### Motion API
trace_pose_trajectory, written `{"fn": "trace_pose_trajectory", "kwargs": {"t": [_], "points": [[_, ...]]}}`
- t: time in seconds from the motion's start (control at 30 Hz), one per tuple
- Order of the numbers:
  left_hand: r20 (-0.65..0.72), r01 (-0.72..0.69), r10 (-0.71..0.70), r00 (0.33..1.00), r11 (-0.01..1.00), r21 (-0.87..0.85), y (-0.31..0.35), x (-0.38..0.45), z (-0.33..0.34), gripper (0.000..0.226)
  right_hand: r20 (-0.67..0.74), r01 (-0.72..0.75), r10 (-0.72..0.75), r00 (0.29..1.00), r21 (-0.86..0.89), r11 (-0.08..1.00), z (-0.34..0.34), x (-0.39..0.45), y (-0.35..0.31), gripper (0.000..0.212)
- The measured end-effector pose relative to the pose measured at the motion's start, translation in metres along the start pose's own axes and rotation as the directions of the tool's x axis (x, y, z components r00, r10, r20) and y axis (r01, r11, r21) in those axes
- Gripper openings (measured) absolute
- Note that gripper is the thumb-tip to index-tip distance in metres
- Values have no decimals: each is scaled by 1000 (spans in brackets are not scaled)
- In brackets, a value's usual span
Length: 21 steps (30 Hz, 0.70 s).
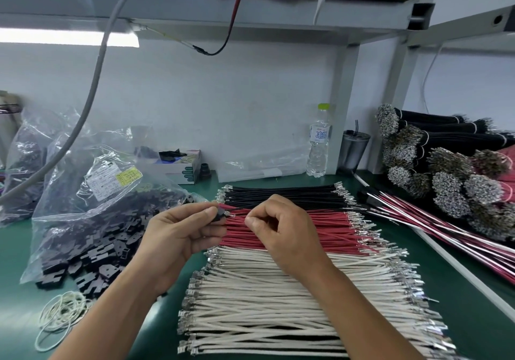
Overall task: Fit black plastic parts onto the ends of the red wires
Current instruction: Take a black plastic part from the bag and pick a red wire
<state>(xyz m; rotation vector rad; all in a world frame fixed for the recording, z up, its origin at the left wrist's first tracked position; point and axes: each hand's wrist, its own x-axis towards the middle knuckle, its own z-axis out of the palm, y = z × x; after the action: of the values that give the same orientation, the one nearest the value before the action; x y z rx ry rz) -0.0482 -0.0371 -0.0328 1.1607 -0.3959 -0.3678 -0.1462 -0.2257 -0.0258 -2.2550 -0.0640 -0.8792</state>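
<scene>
Red wires (292, 230) lie in a flat row on the green surface (16, 248), between a row of black wires (278, 192) behind them and a wide row of white wires (278, 298) in front. In the head view, the only view here, the left hand (178, 231) pinches a small black plastic part (221, 214) between thumb and fingers, just above the left ends of the red row. The right hand (281, 225) is curled, and its thumb and forefinger seem to pinch a thin dark wire that runs from the part toward the right; whether this wire is red or black, I cannot tell. The two hands are near each other but do not touch.

More black parts (92, 259) spill from an open plastic bag (97, 192) at the left. At the right edge lie some finished-looking assemblies (418, 217) of red and white wires with black housings, and bundled wires are stacked behind them.

My judgement is that the task is far from finished: the metal terminals of the red row look bare, so nearly all red wires wait for their part. The fitting in hand seems to be at the insertion step.
</scene>
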Motion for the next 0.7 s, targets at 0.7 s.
{"fn": "trace_pose_trajectory", "kwargs": {"t": [0.7], "points": [[54, -11, -1, 999, 974, 226, 7, -6, -1, 25, 131, -37, 66, 989, -215, 976, -11, 4, -5, 11]]}}
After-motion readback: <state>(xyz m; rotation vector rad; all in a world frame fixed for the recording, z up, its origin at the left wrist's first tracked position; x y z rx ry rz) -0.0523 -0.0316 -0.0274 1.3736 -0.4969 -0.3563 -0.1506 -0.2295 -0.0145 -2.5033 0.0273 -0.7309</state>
